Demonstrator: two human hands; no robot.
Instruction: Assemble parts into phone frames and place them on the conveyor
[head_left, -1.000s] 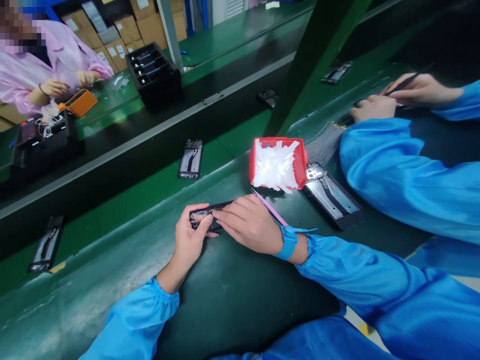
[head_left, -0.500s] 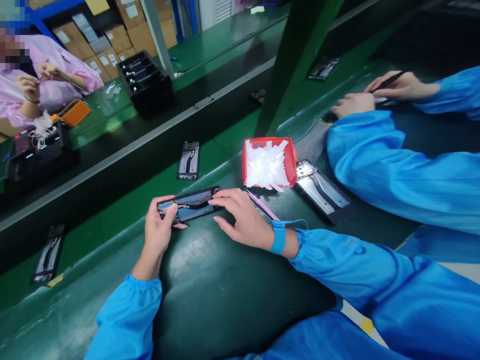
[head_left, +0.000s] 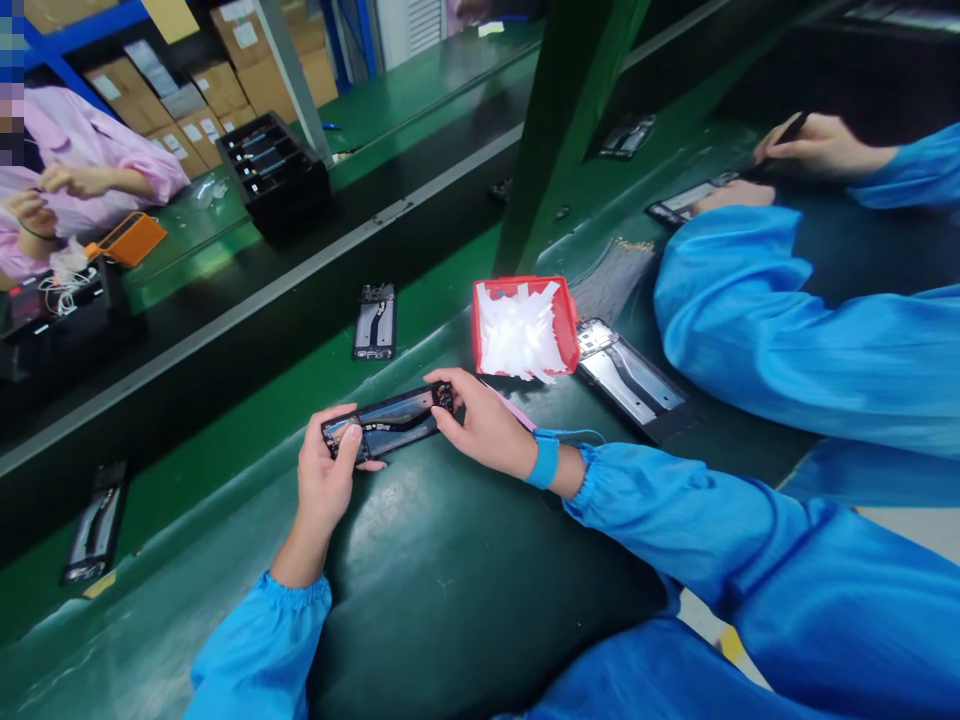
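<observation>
I hold a black phone frame [head_left: 390,420] lengthwise over the dark green mat, open side up. My left hand [head_left: 326,475] grips its left end with the thumb on top. My right hand [head_left: 480,425] grips its right end; a blue wrist strap [head_left: 544,460] sits on that wrist, and pink tweezers [head_left: 514,410] stick out from under the hand. A red tray [head_left: 480,340] filled with white strips stands just beyond my right hand.
Another phone frame [head_left: 630,375] lies right of the tray, beside a co-worker's blue sleeve [head_left: 780,320]. More frames [head_left: 373,320] [head_left: 94,525] ride the green conveyor. A green post [head_left: 555,110] rises behind the tray. A person in pink [head_left: 82,170] works at the far left by black trays [head_left: 274,170].
My right hand slid from lying over the frame to gripping its right end. The frame turned open side up and now sits lengthwise between both hands. The view shifted slightly.
</observation>
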